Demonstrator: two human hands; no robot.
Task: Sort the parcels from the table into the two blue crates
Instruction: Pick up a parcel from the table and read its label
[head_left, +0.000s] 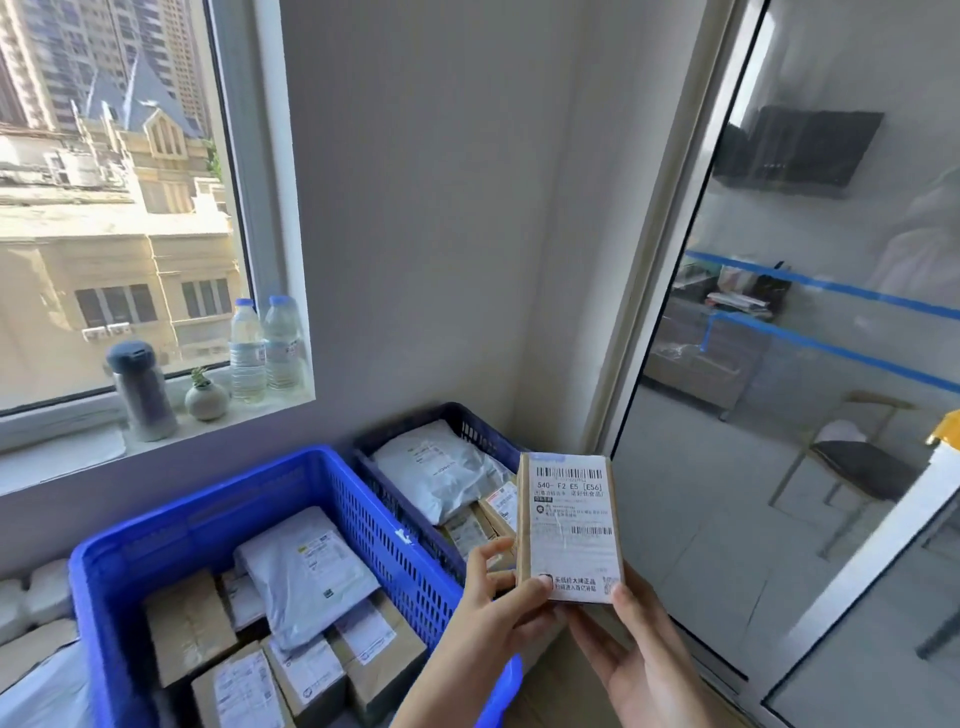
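Cardboard parcel (570, 525) gripped upright by left hand (496, 616) and right hand (641, 657).

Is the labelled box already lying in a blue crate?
No, the left hand and right hand hold the labelled box upright in the air, label toward the camera.

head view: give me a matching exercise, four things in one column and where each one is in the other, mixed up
1 labelled box
2 bright blue crate
3 dark blue crate
4 water bottles

a on the windowsill
b in the corner by the glass door
c gripped by left hand and right hand
d left of the other crate

Pairs: 1-c, 2-d, 3-b, 4-a
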